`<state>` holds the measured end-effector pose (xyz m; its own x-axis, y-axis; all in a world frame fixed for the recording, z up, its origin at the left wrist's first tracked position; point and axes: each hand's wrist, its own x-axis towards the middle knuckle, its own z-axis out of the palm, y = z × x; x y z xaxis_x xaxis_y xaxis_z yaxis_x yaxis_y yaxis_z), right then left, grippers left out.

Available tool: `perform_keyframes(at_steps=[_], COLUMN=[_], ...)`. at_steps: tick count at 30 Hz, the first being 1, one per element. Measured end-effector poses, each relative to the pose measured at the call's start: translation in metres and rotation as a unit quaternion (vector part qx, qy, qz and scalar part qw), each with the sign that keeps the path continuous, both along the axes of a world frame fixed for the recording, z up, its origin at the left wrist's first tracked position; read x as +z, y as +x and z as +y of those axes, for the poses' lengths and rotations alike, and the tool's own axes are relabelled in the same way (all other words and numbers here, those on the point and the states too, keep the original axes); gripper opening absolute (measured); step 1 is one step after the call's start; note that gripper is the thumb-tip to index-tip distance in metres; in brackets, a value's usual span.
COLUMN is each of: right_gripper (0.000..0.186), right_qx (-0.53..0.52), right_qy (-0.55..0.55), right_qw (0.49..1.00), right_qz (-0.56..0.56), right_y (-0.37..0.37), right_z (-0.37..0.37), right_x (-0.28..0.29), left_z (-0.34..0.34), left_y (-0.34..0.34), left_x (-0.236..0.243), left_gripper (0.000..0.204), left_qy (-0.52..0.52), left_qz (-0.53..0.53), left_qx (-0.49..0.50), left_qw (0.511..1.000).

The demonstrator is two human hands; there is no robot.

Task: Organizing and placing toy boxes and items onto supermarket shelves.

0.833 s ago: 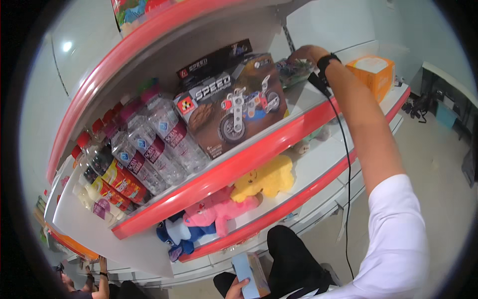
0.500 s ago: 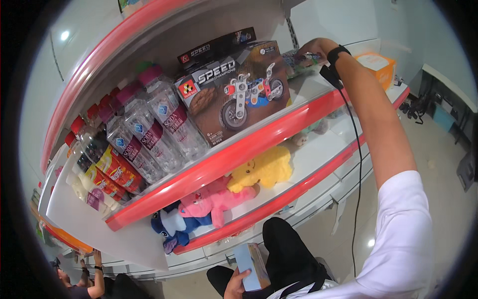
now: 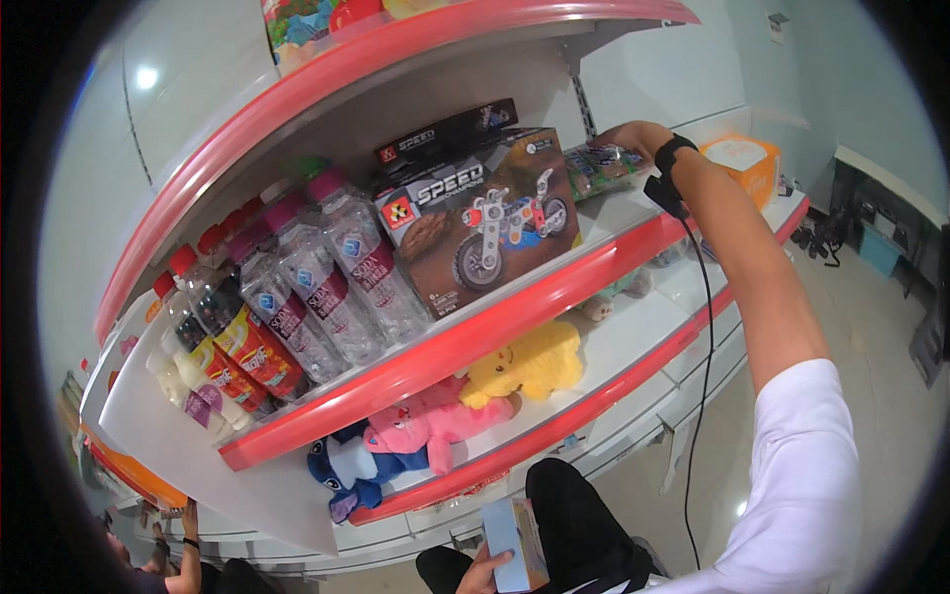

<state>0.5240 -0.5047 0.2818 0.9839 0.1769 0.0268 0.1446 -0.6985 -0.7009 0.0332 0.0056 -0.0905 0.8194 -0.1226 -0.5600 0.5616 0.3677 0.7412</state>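
My left hand (image 3: 482, 571) is closed around a light blue box (image 3: 512, 544) low in the view, in front of my dark trousers. Stretched out over the upper shelf, my right hand (image 3: 638, 137) curls over the top of a clear plastic packet (image 3: 604, 170) with green and dark contents. Its fingertips are hidden behind that packet. A black band with a cable circles my right wrist. Just left of the packet stands a large toy motorbike box (image 3: 495, 223), with another dark box (image 3: 450, 134) behind it. Right of my hand is an orange and white box (image 3: 742, 168).
Clear soda bottles (image 3: 366, 247) and red-capped drink bottles (image 3: 247, 332) fill the shelf's left part. The red shelf edge (image 3: 475, 371) runs below them. Lower down lie plush toys: yellow (image 3: 529, 364), pink (image 3: 435, 426) and blue (image 3: 351, 470). Another person's arm (image 3: 188, 554) shows at lower left.
The view has tilted, so the shelf sits lower and more of the top shelf shows. My right hand stays at the packet, and my left hand still holds the light blue box.
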Motion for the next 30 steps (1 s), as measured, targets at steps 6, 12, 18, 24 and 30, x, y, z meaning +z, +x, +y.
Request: perform_keyframes(at_steps=[6, 12, 18, 24, 30], right_gripper=[0.039, 0.020, 0.017, 0.033, 0.032], right_qx=[-0.093, -0.050, -0.132, -0.221, -0.126], right_qy=[0.212, 0.214, 0.245, 0.358, 0.531], right_qw=[0.970, 0.975, 0.933, 0.837, 0.810], right_qz=[0.080, -0.033, -0.227, -0.350, -0.214], right_y=[-0.042, -0.113, -0.136, -0.257, -0.384], right_z=[0.026, 0.026, -0.007, -0.085, -0.089], right_x=[-0.007, 0.018, 0.026, 0.018, -0.093], left_z=[0.001, 0.012, 0.010, 0.011, 0.011], left_y=[-0.004, 0.000, 0.016, 0.015, 0.020], left_x=[-0.004, -0.016, -0.017, -0.022, -0.013], left_gripper=[0.035, 0.033, 0.074, 0.072, 0.064], left_qy=[0.005, 0.028, -0.038, -0.066, -0.051], left_qz=[-0.005, 0.050, 0.014, -0.033, -0.037], left_qx=[0.019, -0.032, -0.040, -0.049, -0.027], left_qw=[1.000, 0.998, 0.998, 0.996, 0.998])
